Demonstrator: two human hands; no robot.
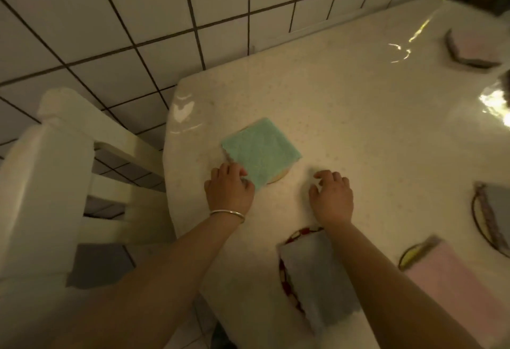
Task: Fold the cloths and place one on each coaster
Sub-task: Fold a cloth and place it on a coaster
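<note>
left hand (229,187) pinches green cloth (262,151) corner — right hand (332,197) loose, holding nothing

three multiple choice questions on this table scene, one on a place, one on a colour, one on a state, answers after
1. Where does the green cloth lie?
A. on the chair seat
B. on a coaster near the left corner of the table
C. under the right hand

2. What colour is the cloth on the red-patterned coaster?
A. grey
B. pink
C. green

3. What is the right hand doing?
A. gripping a pink cloth
B. lifting a coaster
C. holding nothing, over bare table

Answers:
1 B: a pale coaster rim peeks out from under its near edge.
2 A: the grey cloth lies folded over it.
3 C: its fingers are loosely curled with nothing in them.
</note>
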